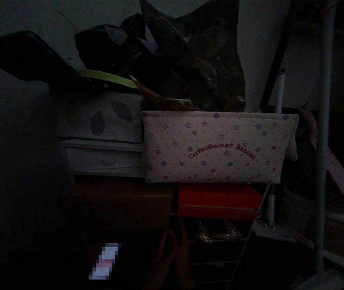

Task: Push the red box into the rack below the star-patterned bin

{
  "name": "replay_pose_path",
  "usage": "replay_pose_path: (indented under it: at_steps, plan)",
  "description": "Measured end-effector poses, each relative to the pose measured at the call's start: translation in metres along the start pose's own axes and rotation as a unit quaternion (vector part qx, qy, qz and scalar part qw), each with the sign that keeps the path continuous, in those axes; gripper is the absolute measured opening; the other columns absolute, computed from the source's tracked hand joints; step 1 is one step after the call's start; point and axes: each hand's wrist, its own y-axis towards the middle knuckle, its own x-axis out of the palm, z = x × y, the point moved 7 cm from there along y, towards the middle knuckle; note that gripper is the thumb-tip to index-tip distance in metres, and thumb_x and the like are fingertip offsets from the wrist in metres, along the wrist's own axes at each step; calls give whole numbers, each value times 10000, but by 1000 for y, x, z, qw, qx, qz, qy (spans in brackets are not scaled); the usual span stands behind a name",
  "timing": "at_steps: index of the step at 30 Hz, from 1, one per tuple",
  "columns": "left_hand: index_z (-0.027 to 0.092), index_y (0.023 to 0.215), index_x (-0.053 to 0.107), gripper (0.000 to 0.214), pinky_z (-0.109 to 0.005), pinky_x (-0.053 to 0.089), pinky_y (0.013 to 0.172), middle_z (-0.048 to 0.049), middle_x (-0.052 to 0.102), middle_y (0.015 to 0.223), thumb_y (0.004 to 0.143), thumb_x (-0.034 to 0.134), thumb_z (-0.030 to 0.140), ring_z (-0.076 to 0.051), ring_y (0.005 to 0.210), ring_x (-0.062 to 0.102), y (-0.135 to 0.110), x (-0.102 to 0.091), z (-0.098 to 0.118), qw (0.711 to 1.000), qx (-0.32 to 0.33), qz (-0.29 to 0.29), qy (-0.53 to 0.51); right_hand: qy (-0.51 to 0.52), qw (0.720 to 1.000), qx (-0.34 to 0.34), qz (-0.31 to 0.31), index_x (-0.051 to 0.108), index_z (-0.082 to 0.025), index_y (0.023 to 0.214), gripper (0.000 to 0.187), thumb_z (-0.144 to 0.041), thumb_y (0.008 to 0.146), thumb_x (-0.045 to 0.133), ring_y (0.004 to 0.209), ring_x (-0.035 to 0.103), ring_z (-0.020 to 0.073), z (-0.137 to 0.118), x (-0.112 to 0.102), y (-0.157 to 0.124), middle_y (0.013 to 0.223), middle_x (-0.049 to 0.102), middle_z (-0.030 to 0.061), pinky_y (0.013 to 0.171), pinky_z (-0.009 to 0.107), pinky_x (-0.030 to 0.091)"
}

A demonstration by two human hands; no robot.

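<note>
Dark bundle, far left: a black bundle (pixel 27 56) lay high up against the wall, at the edge of the pile.
Leaf-print box: a pale box with leaf shapes (pixel 114 129) sat below, a yellow-green strip (pixel 108 75) lying above it.
Little drawer: a white drawer unit (pixel 123 157) with a round knob stood directly under the leaf-print box.
Brown box: a brown box (pixel 120 205) came beneath that, its right end close above the hands.
Left hand: the left hand (pixel 166 251) reached up from below, near the brown box's lower right corner; in that gloom I could not tell whether its fingers were apart or together, or on anything.
Right hand: the right hand (pixel 183 251) was just beside it, pointing up toward the red box's left end; its grip was too dark to tell as well.
Green bag: a dark green bag (pixel 208 60) stood behind the star-print box.
Red box: a red box (pixel 217 199) lay under the star-print box, right of the brown one.
Star-print box: a cream box (pixel 202 141) read "Cute Sweet Babies".
Glittery pair: two shiny patterned items (pixel 203 233) rested on a rack below the red box, right of the hands.
Pole: a pale upright pole (pixel 324 141) stood at the right.
</note>
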Motion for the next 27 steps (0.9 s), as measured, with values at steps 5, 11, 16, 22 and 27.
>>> replay_pose_path:
  at_steps: [5, 11, 16, 22, 27]
  plan:
    - [156, 1445, 300, 737, -383, 197, 1173, -100, 264, 1556, 806, 555, 422, -231, 1430, 234, 4, -2, -9, 1000, 10, 3, -1, 30, 1000, 2, -7, 431, -200, 1382, 607, -344, 804, 549, 1216, 538, 242, 2, 1, -3, 1378, 526, 98, 1023, 385, 428]
    - [110, 1457, 250, 802, -395, 210, 1171, -126, 216, 1568, 795, 579, 421, -237, 1433, 224, -2, 2, 0, 1000, -12, -10, -11, 5, 999, -13, -34, 394, -206, 1401, 576, -382, 855, 455, 1269, 488, 214, -3, 4, -1, 1425, 475, 87, 1037, 368, 418]
    - [123, 1448, 275, 793, -375, 236, 1164, -114, 239, 1563, 786, 594, 421, -224, 1425, 249, -8, 2, 4, 999, -19, -20, -22, -67, 996, -43, -48, 337, -213, 1427, 589, -354, 867, 454, 1292, 462, 212, -3, 1, 0, 1429, 468, 95, 1069, 386, 380]
    - [162, 1385, 400, 722, -409, 269, 1148, -130, 342, 1521, 751, 630, 418, -258, 1397, 314, -8, -4, 6, 1000, 7, 28, -12, -229, 971, -73, -5, 300, -175, 1437, 609, -409, 886, 412, 1303, 435, 280, -8, -5, -3, 1429, 413, 177, 1015, 433, 421]
    - [135, 1233, 508, 519, -448, 343, 1095, -173, 509, 1356, 783, 569, 387, -306, 1283, 459, -16, -52, 15, 967, 21, 255, 16, -359, 924, -88, 95, 423, -131, 1312, 514, -417, 886, 432, 1184, 519, 320, -15, -9, -18, 1287, 492, 220, 978, 449, 438]
